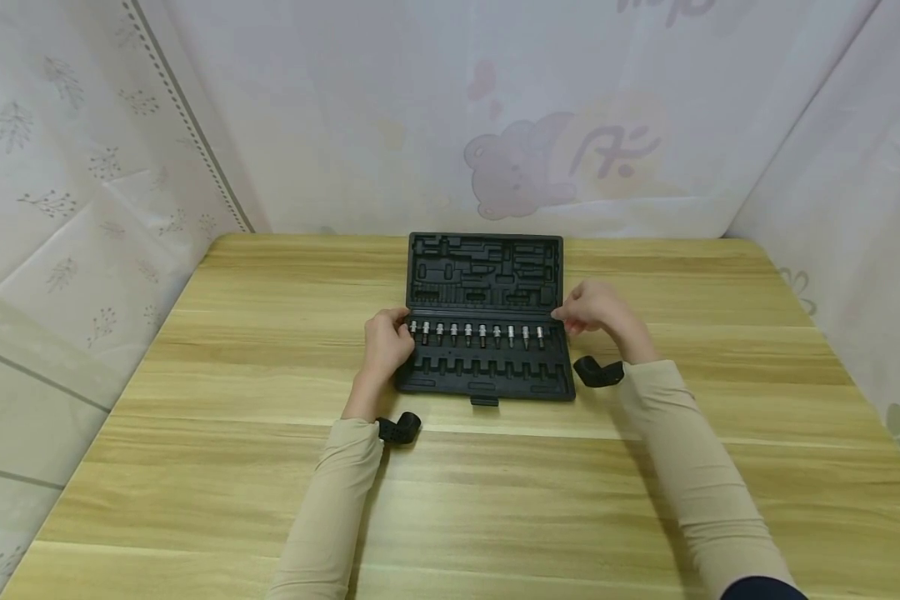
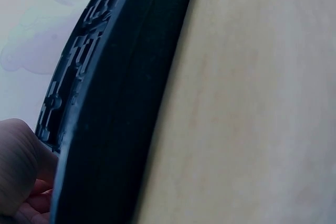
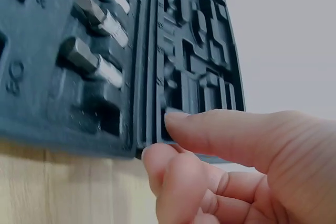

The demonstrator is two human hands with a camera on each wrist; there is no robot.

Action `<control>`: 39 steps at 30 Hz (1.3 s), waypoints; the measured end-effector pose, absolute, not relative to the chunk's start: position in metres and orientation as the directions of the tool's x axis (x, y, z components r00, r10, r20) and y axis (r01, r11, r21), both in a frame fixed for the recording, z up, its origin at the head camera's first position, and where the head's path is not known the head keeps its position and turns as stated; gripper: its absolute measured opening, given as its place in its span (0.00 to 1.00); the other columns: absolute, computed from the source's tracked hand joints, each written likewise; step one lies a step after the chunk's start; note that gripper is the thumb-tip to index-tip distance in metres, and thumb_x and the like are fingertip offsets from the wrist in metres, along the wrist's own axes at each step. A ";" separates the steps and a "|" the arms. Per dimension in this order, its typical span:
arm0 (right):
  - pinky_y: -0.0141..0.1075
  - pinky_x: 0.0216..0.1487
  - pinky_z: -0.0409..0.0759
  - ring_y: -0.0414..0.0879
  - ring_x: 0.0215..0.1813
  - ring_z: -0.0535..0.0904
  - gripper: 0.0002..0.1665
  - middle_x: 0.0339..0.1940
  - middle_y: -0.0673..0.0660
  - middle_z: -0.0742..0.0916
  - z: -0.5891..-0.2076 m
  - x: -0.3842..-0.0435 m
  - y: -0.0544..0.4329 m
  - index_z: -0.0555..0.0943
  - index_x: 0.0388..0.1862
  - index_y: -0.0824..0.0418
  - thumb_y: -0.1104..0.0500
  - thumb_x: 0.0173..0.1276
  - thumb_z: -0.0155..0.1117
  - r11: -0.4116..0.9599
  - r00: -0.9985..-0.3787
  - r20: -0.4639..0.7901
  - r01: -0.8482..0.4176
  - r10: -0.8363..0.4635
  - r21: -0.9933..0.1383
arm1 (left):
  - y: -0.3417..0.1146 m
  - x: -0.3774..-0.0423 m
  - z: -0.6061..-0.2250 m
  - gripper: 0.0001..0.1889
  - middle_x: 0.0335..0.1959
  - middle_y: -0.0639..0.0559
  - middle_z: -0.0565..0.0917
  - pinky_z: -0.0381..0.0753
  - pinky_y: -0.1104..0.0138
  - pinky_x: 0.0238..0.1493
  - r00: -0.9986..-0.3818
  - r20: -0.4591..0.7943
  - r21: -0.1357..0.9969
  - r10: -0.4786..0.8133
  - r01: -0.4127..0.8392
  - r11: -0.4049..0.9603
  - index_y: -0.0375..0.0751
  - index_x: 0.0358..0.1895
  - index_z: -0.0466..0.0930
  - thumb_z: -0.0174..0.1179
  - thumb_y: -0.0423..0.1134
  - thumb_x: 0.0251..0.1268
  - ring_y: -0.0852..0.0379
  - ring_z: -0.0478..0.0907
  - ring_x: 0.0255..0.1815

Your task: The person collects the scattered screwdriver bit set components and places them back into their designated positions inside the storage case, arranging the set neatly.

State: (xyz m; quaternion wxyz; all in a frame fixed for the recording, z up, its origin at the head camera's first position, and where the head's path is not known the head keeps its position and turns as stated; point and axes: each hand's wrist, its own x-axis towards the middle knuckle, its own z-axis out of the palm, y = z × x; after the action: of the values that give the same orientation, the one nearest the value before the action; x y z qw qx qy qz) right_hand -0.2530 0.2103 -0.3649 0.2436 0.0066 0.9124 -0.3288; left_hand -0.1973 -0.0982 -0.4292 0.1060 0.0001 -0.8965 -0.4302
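A black plastic bit-socket case [image 1: 450, 385] lies opened flat on the wooden table, its moulded lid [image 1: 438, 287] folded to the far side. Several silver bit sockets [image 1: 483, 336] stand in a row near the hinge, with a row of moulded slots nearer the front latch [image 1: 484, 402]. My left hand [image 1: 388, 342] holds the left edge close to the hinge; in the left wrist view the case wall partly hides its fingers. At the right end of the hinge, my right hand [image 3: 220, 156] pinches the lid's corner, thumb on the inner side and curled fingers outside.
The wood-grain table [image 1: 495, 508] extends around the case on all sides. Pale printed curtains [image 1: 345, 125] hang behind it and at both sides. Black wrist cameras [image 1: 400, 428] sit on both wrists, the right one close to the case's right edge.
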 end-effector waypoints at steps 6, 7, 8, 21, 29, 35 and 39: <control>0.40 0.32 0.79 0.43 0.23 0.79 0.16 0.18 0.52 0.83 -0.362 -0.253 0.220 0.80 0.38 0.75 0.60 0.64 0.60 0.771 -0.910 -0.393 0.157 -0.130 -0.618 | -0.099 -0.198 -0.429 0.17 0.43 0.33 0.81 0.78 0.56 0.40 -0.979 0.182 0.775 -0.091 0.086 0.626 0.24 0.50 0.79 0.49 0.22 0.58 0.43 0.79 0.39; 0.40 0.33 0.80 0.43 0.23 0.79 0.17 0.18 0.52 0.83 -0.361 -0.253 0.221 0.79 0.39 0.76 0.59 0.64 0.60 0.770 -0.916 -0.381 0.150 -0.128 -0.621 | -0.098 -0.198 -0.429 0.17 0.43 0.33 0.81 0.78 0.56 0.40 -0.979 0.181 0.774 -0.091 0.085 0.628 0.25 0.50 0.79 0.49 0.22 0.58 0.43 0.79 0.39; 0.40 0.33 0.80 0.43 0.23 0.79 0.17 0.18 0.52 0.83 -0.361 -0.253 0.223 0.79 0.40 0.76 0.59 0.64 0.60 0.769 -0.920 -0.371 0.143 -0.129 -0.623 | -0.099 -0.197 -0.429 0.17 0.43 0.33 0.81 0.78 0.56 0.40 -0.979 0.181 0.772 -0.091 0.084 0.630 0.25 0.50 0.79 0.49 0.22 0.58 0.43 0.79 0.39; 0.41 0.33 0.80 0.50 0.28 0.81 0.16 0.23 0.58 0.85 -0.365 -0.258 0.240 0.80 0.40 0.75 0.60 0.64 0.61 0.756 -0.958 -0.284 0.153 -0.044 -0.636 | -0.098 -0.197 -0.430 0.17 0.45 0.33 0.81 0.78 0.56 0.42 -0.982 0.166 0.782 -0.094 0.073 0.619 0.25 0.51 0.78 0.49 0.22 0.59 0.43 0.79 0.41; 0.42 0.35 0.80 0.52 0.31 0.80 0.15 0.25 0.60 0.84 -0.369 -0.260 0.246 0.80 0.40 0.73 0.59 0.65 0.60 0.762 -0.968 -0.251 0.154 -0.012 -0.629 | -0.098 -0.198 -0.430 0.17 0.45 0.34 0.81 0.78 0.56 0.41 -0.982 0.165 0.780 -0.092 0.073 0.621 0.26 0.51 0.79 0.49 0.23 0.59 0.44 0.79 0.40; 0.44 0.34 0.80 0.52 0.29 0.80 0.15 0.22 0.58 0.84 -0.374 -0.261 0.250 0.81 0.37 0.72 0.59 0.65 0.60 0.785 -0.979 -0.205 0.144 0.022 -0.602 | -0.098 -0.198 -0.430 0.17 0.44 0.34 0.81 0.78 0.56 0.40 -0.982 0.166 0.781 -0.095 0.072 0.621 0.26 0.51 0.79 0.49 0.22 0.58 0.44 0.79 0.39; 0.44 0.34 0.80 0.52 0.28 0.80 0.14 0.21 0.58 0.84 -0.376 -0.263 0.252 0.81 0.35 0.71 0.58 0.64 0.61 0.795 -0.980 -0.194 0.158 0.053 -0.586 | -0.098 -0.198 -0.430 0.17 0.44 0.34 0.81 0.78 0.56 0.40 -0.981 0.166 0.780 -0.097 0.070 0.622 0.26 0.51 0.79 0.49 0.22 0.58 0.44 0.79 0.39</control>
State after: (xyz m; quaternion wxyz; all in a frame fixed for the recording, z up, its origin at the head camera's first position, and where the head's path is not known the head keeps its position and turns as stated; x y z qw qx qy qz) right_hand -0.2626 0.2519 -0.3764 0.0840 0.0559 0.9436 -0.3154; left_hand -0.1979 -0.0985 -0.4299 0.0961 0.0073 -0.8954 -0.4347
